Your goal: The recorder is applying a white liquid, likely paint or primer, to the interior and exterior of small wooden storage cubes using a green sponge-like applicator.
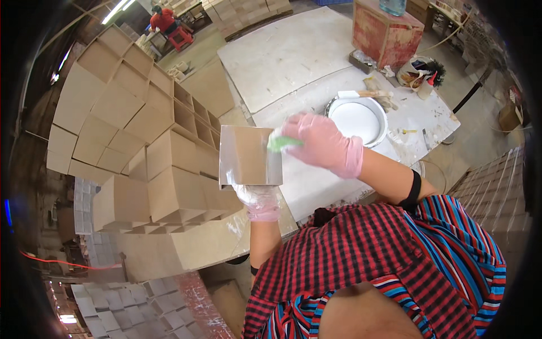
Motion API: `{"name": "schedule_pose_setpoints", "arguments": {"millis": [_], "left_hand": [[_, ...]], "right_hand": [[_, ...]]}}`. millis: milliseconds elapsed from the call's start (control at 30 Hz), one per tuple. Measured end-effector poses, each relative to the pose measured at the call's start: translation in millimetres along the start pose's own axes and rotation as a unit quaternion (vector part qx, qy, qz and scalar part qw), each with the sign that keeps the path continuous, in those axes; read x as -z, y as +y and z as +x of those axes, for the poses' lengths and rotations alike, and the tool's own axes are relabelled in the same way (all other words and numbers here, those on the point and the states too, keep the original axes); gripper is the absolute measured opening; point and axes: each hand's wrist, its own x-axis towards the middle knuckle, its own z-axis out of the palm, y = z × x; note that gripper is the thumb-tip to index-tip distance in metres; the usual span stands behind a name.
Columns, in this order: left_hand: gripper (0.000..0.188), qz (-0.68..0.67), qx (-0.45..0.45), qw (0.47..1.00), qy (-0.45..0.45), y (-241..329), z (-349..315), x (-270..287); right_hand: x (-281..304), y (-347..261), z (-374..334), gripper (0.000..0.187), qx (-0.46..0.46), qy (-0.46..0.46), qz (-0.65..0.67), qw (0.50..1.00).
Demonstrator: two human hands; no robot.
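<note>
My left hand [261, 202], in a pink glove smeared with white, holds up an open brown box [252, 152] from beneath; its fingers are partly hidden by the box. White streaks run along the box's side walls. My right hand [324, 142], also pink-gloved, is closed around a green sponge-like pad [278, 142] with white on it, against the box's right edge. Motion blurs the pad, so its exact kind is unclear. Just beyond my right hand stands a round tub [385, 120] of white paint, with a wooden-handled brush [361, 94] across its far rim.
Brown boxes [118, 107] are stacked high on the left. White-coated boxes [135, 311] fill the lower left. On the white table [293, 62] stand a worn red carton [381, 37] and a bucket of tools [415, 70]. A person in red [162, 21] sits far back.
</note>
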Motion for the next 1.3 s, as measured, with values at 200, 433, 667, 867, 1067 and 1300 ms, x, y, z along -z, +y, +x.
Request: {"name": "schedule_pose_setpoints", "arguments": {"millis": [200,433,667,867,1067,1300], "left_hand": [[0.039,0.074,-0.049,0.996,0.011,5.3,-3.3,-2.7],[0.04,0.253,-0.055,0.965,0.047,-0.8,1.2,-7.8],[0.041,-0.018,0.019,1.0,0.013,13.1,0.8,-6.5],[0.044,0.068,0.016,0.996,0.064,12.2,1.6,-22.2],[0.042,0.356,-0.02,0.932,-0.06,17.2,7.4,-17.8],[0.036,0.372,0.026,0.912,-0.169,7.2,4.0,-29.7]], "right_hand": [[-19.8,-30.7,-22.4,0.02,0.148,-0.023,0.011,0.989],[0.6,19.9,13.6,0.02,-0.03,0.072,0.08,0.994],[-1.3,-7.7,2.4,0.025,0.013,-0.044,0.11,0.993],[6.4,25.3,20.6,0.026,-0.036,0.043,0.09,0.994],[17.4,21.4,15.0,0.024,0.217,-0.05,0.039,0.974],[6.9,13.8,48.6,0.018,0.195,0.017,-0.037,0.98]]}}
